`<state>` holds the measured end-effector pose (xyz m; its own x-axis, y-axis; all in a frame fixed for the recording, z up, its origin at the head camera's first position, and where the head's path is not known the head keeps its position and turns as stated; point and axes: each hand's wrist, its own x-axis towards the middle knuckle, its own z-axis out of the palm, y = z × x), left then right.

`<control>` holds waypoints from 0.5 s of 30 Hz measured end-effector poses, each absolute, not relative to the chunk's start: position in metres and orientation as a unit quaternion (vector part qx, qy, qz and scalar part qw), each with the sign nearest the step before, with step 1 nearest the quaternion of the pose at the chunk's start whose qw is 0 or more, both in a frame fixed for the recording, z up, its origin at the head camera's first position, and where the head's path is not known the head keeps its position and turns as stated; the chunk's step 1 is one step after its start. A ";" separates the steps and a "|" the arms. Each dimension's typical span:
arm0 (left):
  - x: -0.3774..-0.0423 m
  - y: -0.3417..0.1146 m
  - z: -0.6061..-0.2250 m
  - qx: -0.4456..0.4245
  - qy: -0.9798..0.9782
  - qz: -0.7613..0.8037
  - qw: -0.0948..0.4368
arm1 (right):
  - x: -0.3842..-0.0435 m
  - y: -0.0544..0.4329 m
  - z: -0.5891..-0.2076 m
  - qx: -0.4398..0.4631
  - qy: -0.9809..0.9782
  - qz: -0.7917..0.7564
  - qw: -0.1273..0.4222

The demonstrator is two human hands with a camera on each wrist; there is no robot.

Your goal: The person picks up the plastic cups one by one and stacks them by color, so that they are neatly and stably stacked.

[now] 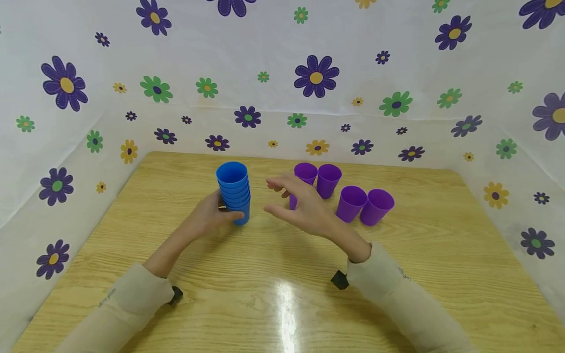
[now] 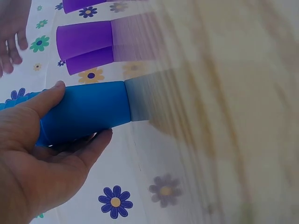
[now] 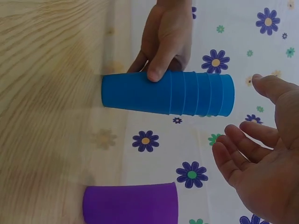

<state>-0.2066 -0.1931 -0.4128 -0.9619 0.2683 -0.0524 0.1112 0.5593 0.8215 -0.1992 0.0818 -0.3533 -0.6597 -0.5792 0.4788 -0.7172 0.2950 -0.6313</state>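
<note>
A stack of several nested blue cups [image 1: 233, 189] stands upright on the table, mouths up. My left hand [image 1: 209, 215] grips it low down, thumb on the near side and fingers behind, as the left wrist view also shows. To the right of the stack, my right hand [image 1: 306, 206] is held in the air with thumb and fingers spread apart and nothing between them. The right wrist view shows this hand [image 3: 261, 154] beside the stack's rim. Behind it, partly hidden, is a purple cup [image 1: 305, 171]; another purple cup [image 1: 329, 180] stands right beside that one.
Farther right, two more purple cups stand side by side, one purple cup [image 1: 351, 203] and another purple cup [image 1: 377, 207]. The wooden table [image 1: 247, 294] meets a white flower-printed cloth [image 1: 265, 49] at the back and sides.
</note>
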 end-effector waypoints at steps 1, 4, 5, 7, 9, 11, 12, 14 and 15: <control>-0.208 -0.194 -0.413 0.104 0.879 0.458 0.085 | -0.198 0.086 -0.356 0.402 -0.804 0.431 0.078; -0.212 -0.197 -0.412 0.099 0.878 0.460 0.081 | -0.195 0.097 -0.363 0.390 -0.813 0.427 0.073; -0.213 -0.198 -0.412 0.096 0.879 0.460 0.078 | -0.194 0.101 -0.365 0.387 -0.815 0.425 0.071; -0.214 -0.200 -0.411 0.096 0.881 0.458 0.074 | -0.192 0.107 -0.369 0.382 -0.820 0.422 0.070; -0.217 -0.202 -0.411 0.094 0.882 0.456 0.072 | -0.190 0.114 -0.374 0.382 -0.821 0.419 0.071; -0.219 -0.205 -0.411 0.090 0.883 0.455 0.072 | -0.188 0.120 -0.378 0.384 -0.820 0.416 0.080; -0.220 -0.206 -0.411 0.090 0.882 0.456 0.074 | -0.187 0.124 -0.381 0.386 -0.819 0.416 0.084; -0.222 -0.207 -0.411 0.088 0.883 0.455 0.074 | -0.185 0.131 -0.385 0.385 -0.819 0.416 0.090; -0.223 -0.208 -0.411 0.088 0.882 0.457 0.073 | -0.184 0.135 -0.387 0.383 -0.819 0.417 0.091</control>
